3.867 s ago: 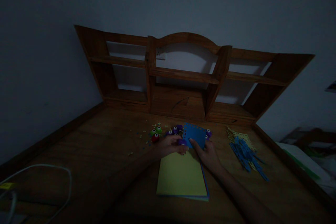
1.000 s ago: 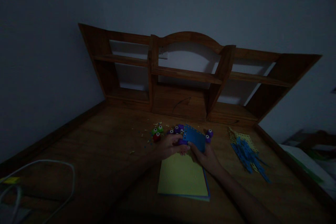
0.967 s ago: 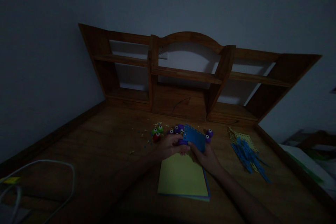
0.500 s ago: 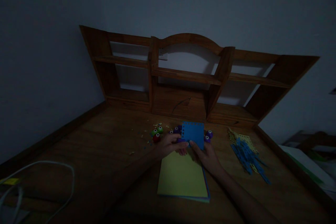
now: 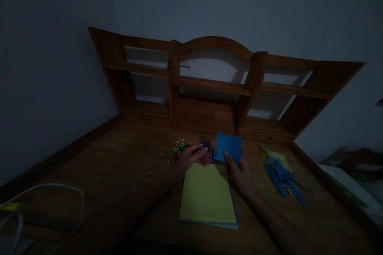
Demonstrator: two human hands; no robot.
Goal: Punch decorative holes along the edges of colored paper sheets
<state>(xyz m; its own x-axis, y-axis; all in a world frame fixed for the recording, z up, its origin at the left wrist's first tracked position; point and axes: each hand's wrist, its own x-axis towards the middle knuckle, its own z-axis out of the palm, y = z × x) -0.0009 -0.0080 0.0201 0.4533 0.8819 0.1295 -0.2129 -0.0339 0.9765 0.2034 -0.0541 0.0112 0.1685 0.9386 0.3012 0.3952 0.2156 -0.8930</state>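
Observation:
My right hand point(image 5: 239, 173) pinches a small blue sheet of paper point(image 5: 228, 146) near its lower edge, thumb on top. Small holes run along the paper's top and left edges. My left hand point(image 5: 190, 158) is beside the paper with fingers stretched and apart, and nothing shows in its grasp. Just past its fingertips are purple craft punches point(image 5: 205, 144), partly hidden by the hand. Green craft punches point(image 5: 182, 146) and a red one point(image 5: 176, 155) lie behind the left hand. Below both hands rests a stack of coloured paper point(image 5: 208, 195), yellow on top.
At the right lies a heap of blue paper strips point(image 5: 281, 175) over punched yellow paper point(image 5: 279, 158). Tiny paper bits point(image 5: 178, 142) are scattered near the punches. A wooden shelf unit point(image 5: 206, 117) stands along the back. A white cable point(image 5: 80, 195) loops at the lower left.
The blue paper has moved right and slightly up with my right hand. My left hand has come away from it and no longer grips the purple punch.

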